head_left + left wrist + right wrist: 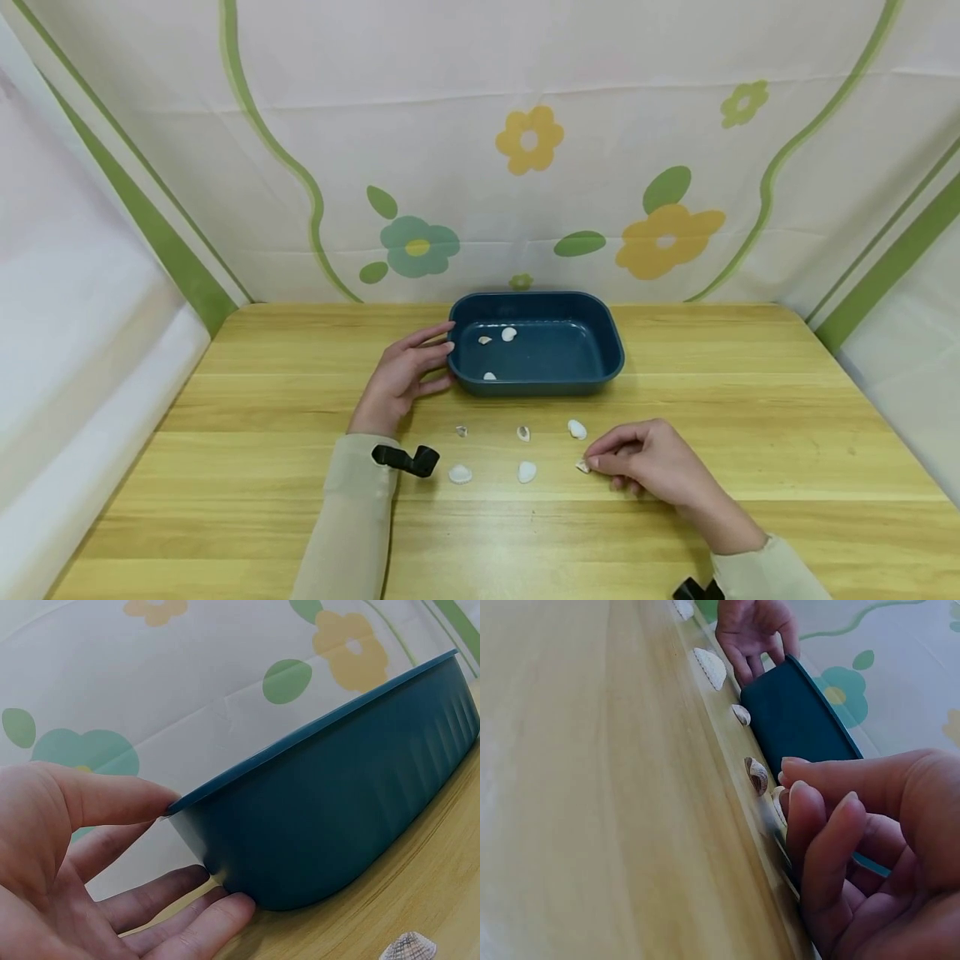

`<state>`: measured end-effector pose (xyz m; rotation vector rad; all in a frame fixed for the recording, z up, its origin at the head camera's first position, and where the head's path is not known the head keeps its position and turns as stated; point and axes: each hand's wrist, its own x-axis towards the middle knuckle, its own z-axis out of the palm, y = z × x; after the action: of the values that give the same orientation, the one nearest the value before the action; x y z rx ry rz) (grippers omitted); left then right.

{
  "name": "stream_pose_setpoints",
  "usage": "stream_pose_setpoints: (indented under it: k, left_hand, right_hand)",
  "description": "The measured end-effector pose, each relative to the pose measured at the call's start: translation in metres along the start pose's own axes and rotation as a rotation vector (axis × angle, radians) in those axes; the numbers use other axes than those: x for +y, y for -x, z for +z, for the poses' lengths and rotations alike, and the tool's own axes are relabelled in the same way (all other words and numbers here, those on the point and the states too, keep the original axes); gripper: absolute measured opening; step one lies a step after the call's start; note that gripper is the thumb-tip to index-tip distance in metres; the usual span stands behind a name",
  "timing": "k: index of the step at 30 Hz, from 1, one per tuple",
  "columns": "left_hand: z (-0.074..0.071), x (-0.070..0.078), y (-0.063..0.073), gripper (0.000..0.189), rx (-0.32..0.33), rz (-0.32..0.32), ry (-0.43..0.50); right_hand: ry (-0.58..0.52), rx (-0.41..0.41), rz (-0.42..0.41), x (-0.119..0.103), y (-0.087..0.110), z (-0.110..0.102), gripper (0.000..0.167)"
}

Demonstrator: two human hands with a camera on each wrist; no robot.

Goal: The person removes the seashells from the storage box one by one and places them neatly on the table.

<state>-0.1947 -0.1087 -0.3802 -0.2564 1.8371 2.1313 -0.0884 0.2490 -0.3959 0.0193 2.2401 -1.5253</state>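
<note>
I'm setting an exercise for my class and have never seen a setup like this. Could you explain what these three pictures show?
There is no robot here: a person works with two bare hands. The head picture comes from a camera worn on the head, looking forward and down; the other two come from cameras on the left and right wrists. On the wooden table stands a blue tray, in front of a flowered cloth. Three shells show inside the tray, and five more shells lie on the table nearby. The left hand touches the tray's left end. The right hand pinches a small shell between thumb and finger.
</note>
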Motion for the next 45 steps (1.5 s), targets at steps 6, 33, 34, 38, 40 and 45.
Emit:
stream_pose_setpoints:
  k: [6,33,34,38,40,45]
  left_hand:
    - [0.000,-0.001,-0.001,0.045,0.003,-0.002,0.005]
    - [-0.002,-0.002,-0.002,0.045,-0.002,-0.016,0.012]
    - [-0.002,-0.002,-0.002,0.045,-0.001,-0.017,0.014]
    - [-0.002,-0.002,-0.002,0.045,-0.002,-0.012,0.014]
    - [-0.001,-0.002,-0.002,0.046,0.002,-0.011,0.015]
    - [-0.001,-0.002,-0.003,0.045,0.011,-0.011,0.012]
  right_hand:
    - [-0.025,-0.010,0.011,-0.001,0.001,-0.003,0.027]
    - [0.103,0.039,-0.179,-0.045,-0.007,-0.016,0.020]
    - [0.113,0.046,-0.190,-0.050,-0.009,-0.016,0.019]
    - [0.154,0.067,-0.214,-0.067,-0.018,-0.017,0.018]
    - [0.168,0.074,-0.218,-0.076,-0.025,-0.016,0.017]
    - [0.185,0.089,-0.204,-0.096,-0.045,-0.013,0.014]
